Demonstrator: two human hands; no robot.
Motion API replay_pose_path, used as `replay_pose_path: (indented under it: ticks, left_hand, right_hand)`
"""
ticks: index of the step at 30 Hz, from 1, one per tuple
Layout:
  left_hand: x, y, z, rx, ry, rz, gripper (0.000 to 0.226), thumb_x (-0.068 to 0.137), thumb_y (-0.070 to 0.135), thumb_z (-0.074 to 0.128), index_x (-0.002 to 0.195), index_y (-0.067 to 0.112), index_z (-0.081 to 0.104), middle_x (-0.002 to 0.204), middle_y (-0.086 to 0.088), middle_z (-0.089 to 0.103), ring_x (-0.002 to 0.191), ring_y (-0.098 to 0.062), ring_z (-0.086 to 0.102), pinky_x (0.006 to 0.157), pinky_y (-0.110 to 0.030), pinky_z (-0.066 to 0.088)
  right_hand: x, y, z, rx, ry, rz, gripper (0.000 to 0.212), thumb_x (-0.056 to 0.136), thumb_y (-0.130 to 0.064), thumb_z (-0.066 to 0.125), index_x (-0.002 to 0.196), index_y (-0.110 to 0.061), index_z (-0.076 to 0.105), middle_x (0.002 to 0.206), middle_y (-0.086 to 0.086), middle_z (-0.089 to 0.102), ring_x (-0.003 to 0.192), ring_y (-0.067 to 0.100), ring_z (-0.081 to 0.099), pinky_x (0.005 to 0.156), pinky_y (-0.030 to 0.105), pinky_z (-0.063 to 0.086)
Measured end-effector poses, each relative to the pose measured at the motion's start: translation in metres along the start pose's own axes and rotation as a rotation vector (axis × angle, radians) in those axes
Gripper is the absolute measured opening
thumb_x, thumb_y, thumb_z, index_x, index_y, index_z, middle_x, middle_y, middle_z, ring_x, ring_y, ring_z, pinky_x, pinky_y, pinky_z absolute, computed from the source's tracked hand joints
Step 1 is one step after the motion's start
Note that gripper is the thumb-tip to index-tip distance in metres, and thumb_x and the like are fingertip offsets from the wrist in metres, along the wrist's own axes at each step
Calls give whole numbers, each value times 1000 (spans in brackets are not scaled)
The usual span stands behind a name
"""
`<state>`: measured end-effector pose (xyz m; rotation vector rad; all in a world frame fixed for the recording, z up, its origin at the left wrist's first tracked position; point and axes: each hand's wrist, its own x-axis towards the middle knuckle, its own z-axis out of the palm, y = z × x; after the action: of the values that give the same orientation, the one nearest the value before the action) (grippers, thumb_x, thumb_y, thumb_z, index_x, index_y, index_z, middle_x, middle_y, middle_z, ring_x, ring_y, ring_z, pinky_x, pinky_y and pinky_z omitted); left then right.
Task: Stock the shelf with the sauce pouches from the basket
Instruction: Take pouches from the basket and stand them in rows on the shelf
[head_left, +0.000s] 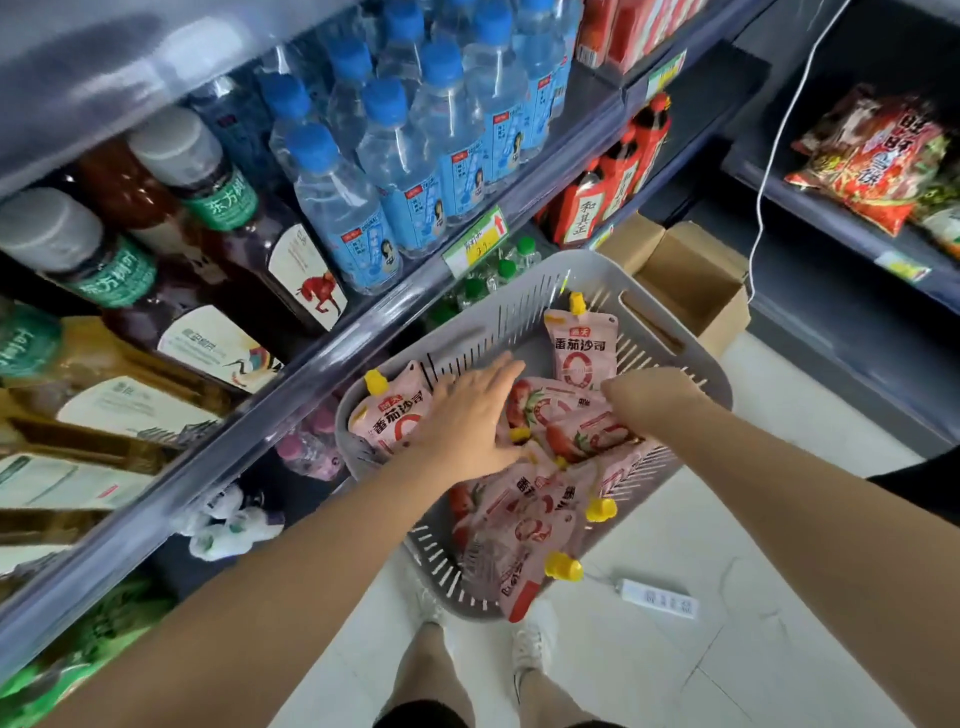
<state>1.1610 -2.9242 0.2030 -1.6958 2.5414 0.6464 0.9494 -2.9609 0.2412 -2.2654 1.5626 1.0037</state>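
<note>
The left hand (470, 415) is spread open, palm down, fingers (493, 371) stretched out flat over the pouches in the middle of the basket (524, 296); it presses on or hovers just over them and grips nothing. The right hand (644, 397) is curled downward at the basket's right rim, its fingers hidden behind the wrist and among the pouches, so whether it grasps one cannot be told.

Both bare forearms reach forward and down from the near edge of the scene, the left one crossing from near left, the right from near right, meeting over the basket.

The grey slotted basket hangs above the white floor (727, 649), tilted, just right of the shelf edge (291, 395). Pink sauce pouches (524, 525) with yellow caps lie heaped inside: one pouch at the left wall (387, 415) partly under the left hand, one upright pouch at the far side (583, 348), several piled toward the near corner.

To the left, the shelf holds blue-capped water bottles (410, 156) and dark tea bottles (208, 223). A cardboard box (696, 275) sits on the floor beyond the basket. A white power strip (660, 597) lies on the floor near the person's shoes (530, 644).
</note>
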Motion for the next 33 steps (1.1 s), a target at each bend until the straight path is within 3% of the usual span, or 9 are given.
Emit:
replay_pose_path:
  ticks: [5,8,11,15,18,20,24,27,33]
  left_hand:
    - [25,25,9,-314,-122,-39,102,66,44,83,148,21,26,138,-5,50,126,-26,47,106,-43,35]
    - [32,36,6,-489,-178,-130,64,76,23,80,131,11,50,127,-9,58,106,-25,59,81,-29,46]
    - [34,29,6,-487,-168,-165,33,83,5,68,115,1,59,93,-7,64,69,-15,54,53,-19,33]
    - [35,4,6,-626,-112,-306,34,72,15,82,102,6,68,91,1,69,83,-16,65,72,-28,51]
    - [29,-13,-1,-741,-81,-371,41,66,12,85,104,8,70,102,-4,72,94,-18,67,84,-33,52]
    - [23,-22,-8,-806,-58,-416,42,66,8,84,105,9,70,105,-6,72,97,-19,66,87,-37,52]
    - [10,-37,-18,-859,-26,-508,37,67,13,85,101,16,71,98,1,73,92,-14,66,78,-28,52]
    - [1,-45,-20,-934,-34,-531,36,65,13,87,97,21,71,95,4,74,93,-14,68,88,-38,54]
    - [-15,-48,-19,-929,-49,-543,46,58,24,89,100,27,71,95,10,74,94,-12,69,90,-43,54]
  right_hand:
    - [1,-19,-36,-152,73,-224,33,98,-13,44,130,-13,51,114,9,65,101,29,64,72,34,49]
    - [3,-28,-54,-138,103,-307,33,99,-16,45,130,-19,54,113,4,65,101,26,64,71,32,47]
    - [0,-19,-58,110,124,-301,30,98,-40,45,116,-23,62,107,0,64,104,24,62,75,30,46]
    - [-8,3,-39,518,277,-53,62,87,-69,36,131,-26,49,125,1,59,108,23,60,84,39,53]
    - [-11,9,-22,357,218,179,63,91,-66,29,121,-17,54,114,6,63,101,26,62,71,33,51]
    - [-11,8,-14,235,11,199,41,92,-44,43,116,-14,59,110,5,64,103,27,61,72,33,47]
    - [-9,3,-2,85,-431,64,38,84,-30,53,118,-14,60,92,-2,57,97,22,55,83,32,47]
    - [-8,0,6,13,-300,26,30,87,-20,58,116,-12,61,94,-1,56,99,23,57,75,32,44]
    - [10,3,20,-119,197,-19,30,89,-14,58,118,-19,61,117,3,60,117,26,53,98,38,40]
